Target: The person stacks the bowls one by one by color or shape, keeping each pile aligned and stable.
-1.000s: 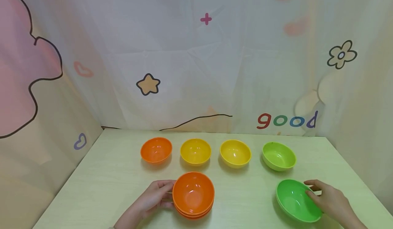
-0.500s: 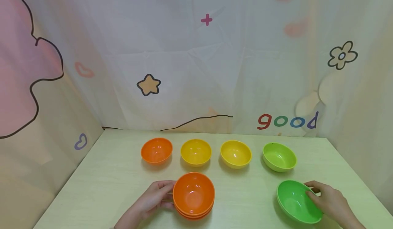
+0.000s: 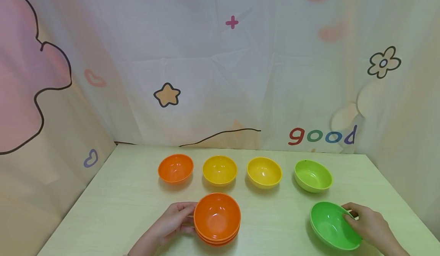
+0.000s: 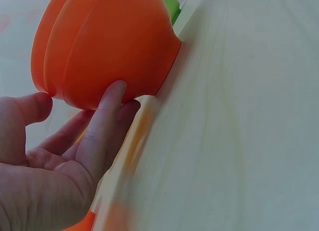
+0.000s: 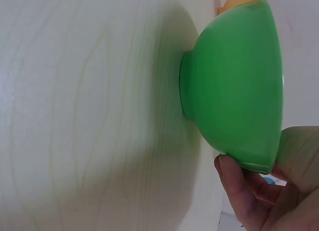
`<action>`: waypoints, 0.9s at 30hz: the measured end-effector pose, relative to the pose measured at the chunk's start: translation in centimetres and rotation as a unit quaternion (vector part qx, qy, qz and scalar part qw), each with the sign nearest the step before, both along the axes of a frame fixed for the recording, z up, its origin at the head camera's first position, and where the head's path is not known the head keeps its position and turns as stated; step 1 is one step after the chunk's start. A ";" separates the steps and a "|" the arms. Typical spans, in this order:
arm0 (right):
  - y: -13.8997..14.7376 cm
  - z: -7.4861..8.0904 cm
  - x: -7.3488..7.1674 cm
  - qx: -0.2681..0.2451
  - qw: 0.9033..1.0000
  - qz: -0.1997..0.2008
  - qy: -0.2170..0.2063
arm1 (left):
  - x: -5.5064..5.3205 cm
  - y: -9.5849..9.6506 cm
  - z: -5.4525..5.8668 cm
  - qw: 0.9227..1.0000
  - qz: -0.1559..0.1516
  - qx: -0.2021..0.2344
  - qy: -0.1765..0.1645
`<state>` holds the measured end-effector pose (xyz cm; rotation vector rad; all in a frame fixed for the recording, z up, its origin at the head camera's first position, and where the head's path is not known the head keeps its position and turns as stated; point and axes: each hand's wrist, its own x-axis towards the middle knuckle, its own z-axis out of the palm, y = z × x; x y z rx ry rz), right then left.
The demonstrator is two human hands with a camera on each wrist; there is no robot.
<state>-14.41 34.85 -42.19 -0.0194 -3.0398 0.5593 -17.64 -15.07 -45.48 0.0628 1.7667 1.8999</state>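
A stack of orange bowls [image 3: 217, 217] stands at the front middle, several rims showing one below another. My left hand [image 3: 176, 219] touches its left side; in the left wrist view the thumb tip is right at the rims and the extended fingers [image 4: 107, 111] lie against the outer wall. At front right, my right hand [image 3: 372, 225] pinches the near-right rim of a green bowl [image 3: 331, 225], thumb inside and fingers outside. This bowl leans to the left in the head view. In the right wrist view its foot is close over the table, with a shadow beside it.
Behind, a row holds an orange bowl [image 3: 175, 169], two yellow bowls [image 3: 219, 171] and a lime green bowl [image 3: 313, 176]. All sit on a pale wooden table [image 3: 113, 195]. A printed curtain [image 3: 213, 76] closes off the back and both sides.
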 end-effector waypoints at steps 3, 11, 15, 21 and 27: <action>0.0 0.0 0.0 0.001 1.000 -0.001 0.002 | 0.0 -0.1 0.0 1.000 -0.001 0.003 0.000; 0.1 -0.3 -0.1 0.003 1.000 -0.001 0.009 | 0.0 -0.1 0.1 1.000 0.000 0.005 -0.002; 0.1 -0.4 -0.2 0.005 1.000 -0.002 0.010 | 0.0 0.0 0.1 1.000 0.000 0.005 0.000; 0.0 -0.4 -0.3 0.008 1.000 0.001 0.017 | 0.1 0.0 0.1 1.000 -0.004 0.010 0.002; -0.6 -0.2 -0.6 0.007 1.000 0.007 0.025 | 0.1 -0.1 0.2 1.000 -0.004 0.009 0.002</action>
